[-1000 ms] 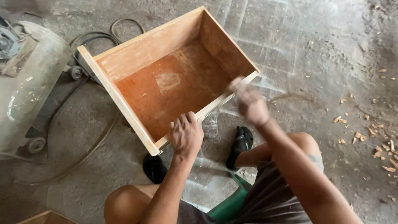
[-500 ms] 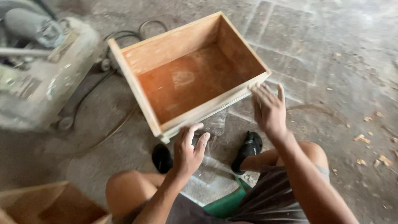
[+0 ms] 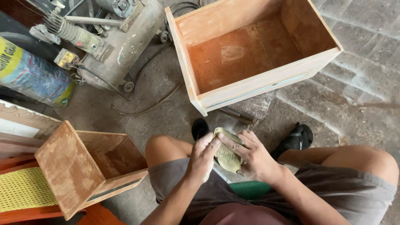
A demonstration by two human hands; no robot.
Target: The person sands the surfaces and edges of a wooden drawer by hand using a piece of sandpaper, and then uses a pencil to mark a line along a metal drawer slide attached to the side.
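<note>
Here, in the head view, both hands met over the lap. The left hand [image 3: 203, 156] and the right hand [image 3: 254, 156] were each closed on a worn, folded sheet of sandpaper [image 3: 227, 153], pinching it from either side, fingers curled round its edges; it sat between the knees, well clear of any wood. The person sat low on a green stool [image 3: 250, 189], black sandals [image 3: 298, 139] on the stone floor [image 3: 358, 96].

Just ahead of the feet lay an open wooden drawer [image 3: 254, 54], on its side, its hollow facing up toward the camera. Its near edge looked pale and smooth, with dust-light patches on the inner panel, so some sanding seemed done; the reddish inside looked less worked. A second drawer [image 3: 79, 171] stood near the left knee, its face rough and blotchy, seemingly still to be sanded.

At the floor's far left corner stood a compressor [image 3: 112, 37] and a blue sack [image 3: 33, 77].
</note>
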